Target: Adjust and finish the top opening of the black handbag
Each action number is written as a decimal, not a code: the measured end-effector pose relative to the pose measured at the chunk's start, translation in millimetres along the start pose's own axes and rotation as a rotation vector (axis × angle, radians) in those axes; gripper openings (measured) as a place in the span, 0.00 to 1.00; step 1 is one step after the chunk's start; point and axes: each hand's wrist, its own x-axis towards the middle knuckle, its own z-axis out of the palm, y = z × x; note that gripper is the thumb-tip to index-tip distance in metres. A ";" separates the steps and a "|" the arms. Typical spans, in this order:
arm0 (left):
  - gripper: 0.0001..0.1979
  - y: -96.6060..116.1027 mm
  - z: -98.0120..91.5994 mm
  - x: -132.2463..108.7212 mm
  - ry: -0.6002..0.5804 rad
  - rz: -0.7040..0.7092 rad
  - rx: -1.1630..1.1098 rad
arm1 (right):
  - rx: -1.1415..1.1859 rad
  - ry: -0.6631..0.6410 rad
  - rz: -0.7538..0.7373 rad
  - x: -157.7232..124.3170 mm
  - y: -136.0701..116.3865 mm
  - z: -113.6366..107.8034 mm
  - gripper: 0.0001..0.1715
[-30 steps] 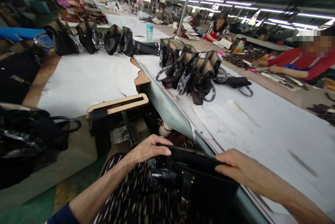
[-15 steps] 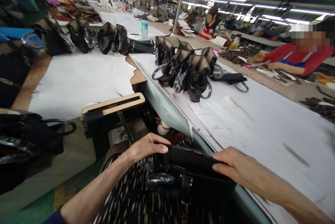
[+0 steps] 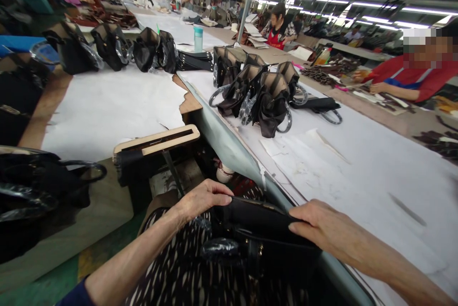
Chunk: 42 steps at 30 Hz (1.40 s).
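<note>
A black handbag (image 3: 272, 253) rests on my lap against a dark patterned garment, its plastic-wrapped handle (image 3: 220, 247) facing me. My left hand (image 3: 203, 197) pinches the left end of the bag's top edge between thumb and fingers. At the right end of that same edge, my right hand (image 3: 315, 222) grips with thumb and fingertips. The edge runs taut between both hands. Much of the bag's lower part is lost in dark shadow.
Several black handbags (image 3: 274, 101) stand on the white-covered table (image 3: 358, 187) ahead. More bags (image 3: 110, 48) line the left table, near a turquoise bottle (image 3: 198, 39). A padded frame stand (image 3: 157, 141) juts up at left. Co-workers sit beyond, one in a red top (image 3: 429, 75).
Both hands keep their hold on the bag's edge, almost still. The view has shifted very slightly. Across the table, the co-worker in the red apron has drawn an arm back.
</note>
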 end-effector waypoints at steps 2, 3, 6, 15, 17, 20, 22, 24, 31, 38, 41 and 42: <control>0.09 1.2 4.3 -1.4 0.050 0.120 0.186 | 0.020 0.013 -0.001 -0.2 0.8 1.3 0.14; 0.10 1.8 6.4 -2.4 0.084 0.181 0.282 | 0.025 0.015 0.001 -0.2 1.1 1.7 0.14; 0.11 4.1 11.4 -6.0 0.179 0.289 0.485 | 0.011 0.010 0.000 -0.2 1.3 1.6 0.14; 0.16 22.3 20.5 -8.8 0.148 0.329 0.738 | -0.028 0.007 -0.064 -2.2 -3.9 -2.4 0.14; 0.17 23.8 26.4 -6.9 0.149 0.373 0.724 | -0.038 0.010 -0.080 -2.0 -4.9 -2.2 0.13; 0.22 22.2 36.2 -3.5 0.169 0.414 0.663 | -0.029 0.012 -0.095 -1.5 -5.4 -2.1 0.14; 0.23 19.5 42.1 -1.4 0.186 0.439 0.653 | -0.019 0.020 -0.106 -1.4 -5.3 -2.7 0.14; 0.22 16.3 46.6 0.5 0.209 0.469 0.662 | -0.019 0.024 -0.107 -1.6 -5.0 -3.9 0.15; 0.19 8.1 49.6 3.1 0.268 0.547 0.589 | 0.024 -0.015 -0.036 -0.7 -3.7 -9.3 0.16; 0.09 15.5 46.5 -2.6 0.166 0.494 0.577 | 0.015 -0.008 -0.057 1.8 -5.5 -9.6 0.14; 0.07 14.0 46.8 -0.4 0.171 0.459 0.577 | 0.005 0.004 -0.072 2.0 -6.0 -8.3 0.14; 0.08 13.0 46.7 0.8 0.170 0.451 0.577 | 0.002 0.006 -0.077 1.9 -6.1 -8.0 0.13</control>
